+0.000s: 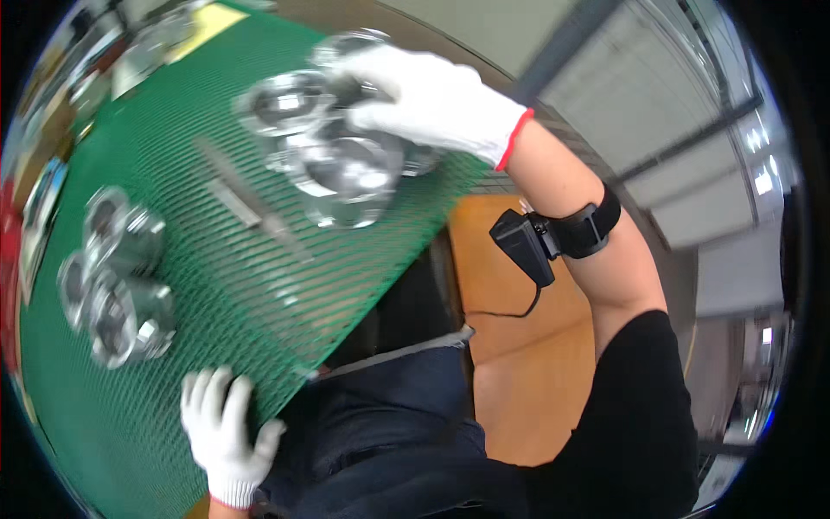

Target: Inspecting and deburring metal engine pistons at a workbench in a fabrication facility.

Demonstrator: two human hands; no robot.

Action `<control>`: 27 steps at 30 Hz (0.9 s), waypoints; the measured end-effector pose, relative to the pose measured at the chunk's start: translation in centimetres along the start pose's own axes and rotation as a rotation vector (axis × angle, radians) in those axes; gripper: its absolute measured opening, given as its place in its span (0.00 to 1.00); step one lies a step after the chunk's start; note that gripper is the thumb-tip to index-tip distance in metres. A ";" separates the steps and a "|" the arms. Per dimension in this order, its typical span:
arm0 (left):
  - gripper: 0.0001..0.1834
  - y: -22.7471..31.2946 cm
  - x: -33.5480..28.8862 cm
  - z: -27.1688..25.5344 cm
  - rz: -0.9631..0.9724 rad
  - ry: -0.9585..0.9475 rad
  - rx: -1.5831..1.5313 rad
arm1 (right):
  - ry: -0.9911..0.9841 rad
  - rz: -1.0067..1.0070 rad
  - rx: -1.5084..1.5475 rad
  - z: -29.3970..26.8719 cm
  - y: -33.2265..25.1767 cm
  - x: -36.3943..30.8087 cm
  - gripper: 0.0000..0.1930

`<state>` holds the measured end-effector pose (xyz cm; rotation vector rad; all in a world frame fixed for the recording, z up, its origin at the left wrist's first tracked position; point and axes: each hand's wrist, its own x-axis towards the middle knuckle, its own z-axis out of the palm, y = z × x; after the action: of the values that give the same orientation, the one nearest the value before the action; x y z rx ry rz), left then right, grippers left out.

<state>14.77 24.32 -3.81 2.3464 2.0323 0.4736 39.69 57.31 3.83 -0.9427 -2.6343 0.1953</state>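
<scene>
My right hand (pixel 424 95), in a white glove with a red cuff edge, reaches over a cluster of shiny round metal parts at the far side of the green ribbed mat (pixel 259 337). Its thumb and fingers close around one metal part (pixel 346 93); motion blurs the grip. Another hollow metal part (pixel 350 177) stands just in front of it. My gloved left hand (pixel 226 432) lies on the mat by its near edge, fingers spread and holding nothing. Beyond it, at the left, stands a second group of shiny metal parts (pixel 130 320).
A slim, blurred metal tool (pixel 246 203) lies between the two groups. Clutter and a yellow sheet (pixel 203 33) line the mat's far left edge. Below the mat's right edge is an orange-brown surface (pixel 519 372). My right forearm wears a black strapped device (pixel 553 235) with a cable.
</scene>
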 end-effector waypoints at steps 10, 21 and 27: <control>0.29 0.9 0.0 -0.1 0.082 -0.062 0.187 | 0.472 1.038 -0.102 6.5 28.0 -36.6 0.25; 0.29 3.1 1.5 0.7 0.036 -0.132 0.292 | 0.243 1.577 0.393 17.1 37.5 -41.0 0.56; 0.29 3.9 -1.8 -1.3 -0.046 -0.127 0.352 | -0.018 1.640 0.432 15.7 38.2 -33.5 0.39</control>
<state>18.02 21.72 -2.25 2.4241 2.2582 -0.0410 80.95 65.18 -28.85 -2.5120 -1.0544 1.0144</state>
